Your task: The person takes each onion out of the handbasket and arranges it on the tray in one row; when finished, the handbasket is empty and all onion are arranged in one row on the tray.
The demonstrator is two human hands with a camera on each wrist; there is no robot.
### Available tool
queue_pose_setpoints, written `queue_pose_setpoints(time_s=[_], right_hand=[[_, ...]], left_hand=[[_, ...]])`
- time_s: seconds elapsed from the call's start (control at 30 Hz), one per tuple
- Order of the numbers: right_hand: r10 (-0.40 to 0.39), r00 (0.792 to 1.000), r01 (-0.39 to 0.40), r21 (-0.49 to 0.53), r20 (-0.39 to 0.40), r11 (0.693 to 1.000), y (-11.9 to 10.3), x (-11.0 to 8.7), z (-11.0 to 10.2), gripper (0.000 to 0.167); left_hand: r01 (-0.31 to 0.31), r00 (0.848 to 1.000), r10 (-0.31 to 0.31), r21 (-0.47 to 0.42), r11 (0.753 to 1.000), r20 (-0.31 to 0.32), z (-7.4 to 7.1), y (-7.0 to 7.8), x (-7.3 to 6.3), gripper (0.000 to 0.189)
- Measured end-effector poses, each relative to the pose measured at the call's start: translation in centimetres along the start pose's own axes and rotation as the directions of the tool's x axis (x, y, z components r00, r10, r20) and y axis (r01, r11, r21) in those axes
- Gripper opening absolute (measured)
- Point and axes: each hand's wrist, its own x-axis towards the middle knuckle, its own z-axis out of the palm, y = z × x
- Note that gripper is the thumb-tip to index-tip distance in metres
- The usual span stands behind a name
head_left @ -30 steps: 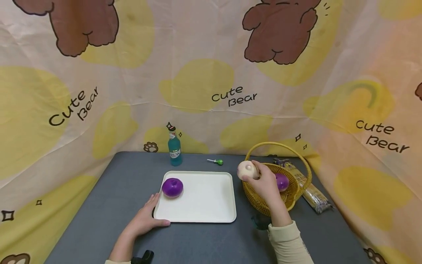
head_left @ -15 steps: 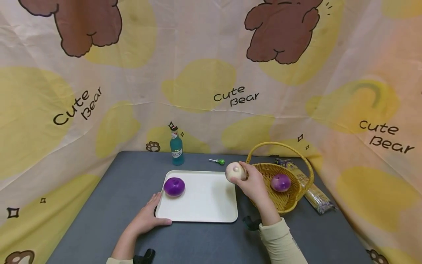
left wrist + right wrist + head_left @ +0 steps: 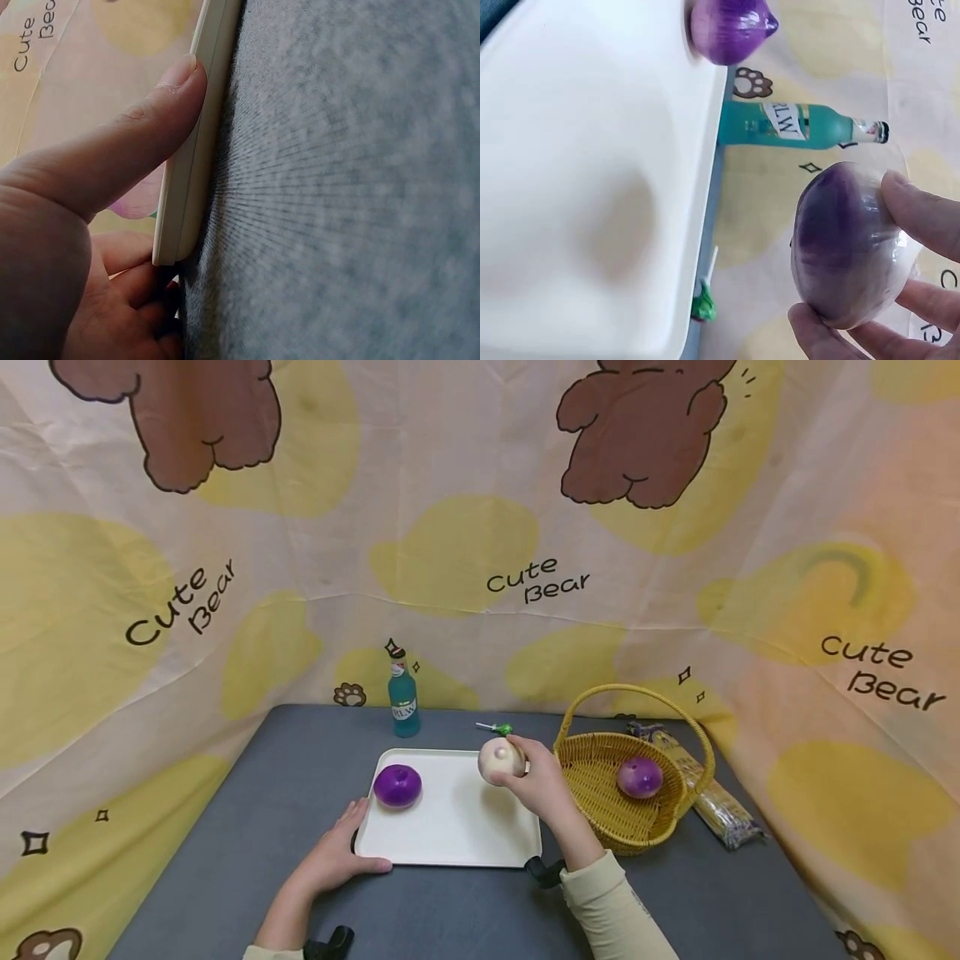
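Note:
My right hand holds a purple-and-white onion by its side, above the right part of a white tray. In the right wrist view, thumb and fingers curl round the onion, apart from the tray below. A purple onion with a pointed tip sits on the tray's left part. My left hand touches the tray's near left corner, thumb along the front edge and fingers along the left side. The left wrist view shows the thumb against the tray's rim.
Right of the tray stands a yellow wicker basket with a tall handle, holding another purple onion. A long clear packet lies beyond it. A blue bottle and a green lollipop are behind the tray. A printed cloth hangs behind.
My right hand has carried the purple-and-white onion leftward from over the basket to over the tray. The left hand keeps its place at the tray corner.

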Motion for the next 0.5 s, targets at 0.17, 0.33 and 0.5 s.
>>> queue_pose_setpoints(time_s=[0.17, 0.33, 0.5], right_hand=[[-0.034, 0.999, 0.034, -0.002, 0.005, 0.999, -0.4, 0.2, 1.3, 0.069], [-0.03, 0.999, 0.029, 0.019, 0.03, 0.999, -0.7, 0.6, 2.4, 0.068], [-0.026, 0.998, 0.025, 0.027, 0.056, 0.999, -0.6, 0.8, 3.4, 0.068]], left_hand=[[-0.007, 1.0, 0.007, -0.003, 1.0, 0.0, -0.1, 0.0, -0.1, 0.125], [-0.009, 1.0, 0.009, -0.002, 1.0, -0.001, -0.2, 0.0, -0.1, 0.125], [-0.014, 1.0, 0.014, -0.002, 1.0, -0.004, -0.2, 0.0, -0.1, 0.126]])
